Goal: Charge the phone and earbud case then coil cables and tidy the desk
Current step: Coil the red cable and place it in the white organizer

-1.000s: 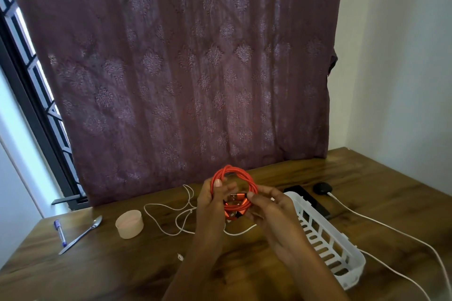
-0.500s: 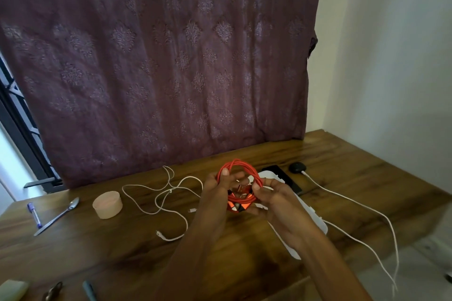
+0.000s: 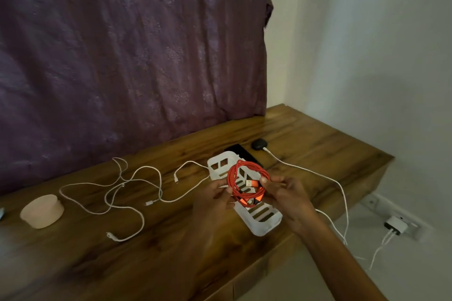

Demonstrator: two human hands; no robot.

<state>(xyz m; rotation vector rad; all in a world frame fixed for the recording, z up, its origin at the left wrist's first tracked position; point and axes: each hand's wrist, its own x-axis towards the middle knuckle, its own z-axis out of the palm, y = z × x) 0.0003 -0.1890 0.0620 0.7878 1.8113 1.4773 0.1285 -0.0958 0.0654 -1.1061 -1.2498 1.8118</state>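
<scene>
A coiled red cable (image 3: 247, 182) hangs just above the white slotted basket (image 3: 263, 223). My left hand (image 3: 215, 197) pinches its left side and my right hand (image 3: 285, 194) pinches its right side. Behind the basket lies a black phone (image 3: 241, 151), partly hidden by it. A black earbud case (image 3: 259, 144) sits further right with a white cable (image 3: 318, 176) plugged into it. That cable runs over the desk edge toward a white charger (image 3: 395, 226) in a wall socket. Loose white cables (image 3: 127, 193) sprawl on the wooden desk (image 3: 171, 259) to the left.
A round pale pink container (image 3: 42, 210) stands at the desk's left. A purple curtain (image 3: 122, 56) hangs behind the desk. The desk's right end meets a white wall, and its front edge drops to the floor where the socket sits.
The view has swung right and down. Both hands have carried the red coil right and lowered it over the basket. The pens at the left have left the view.
</scene>
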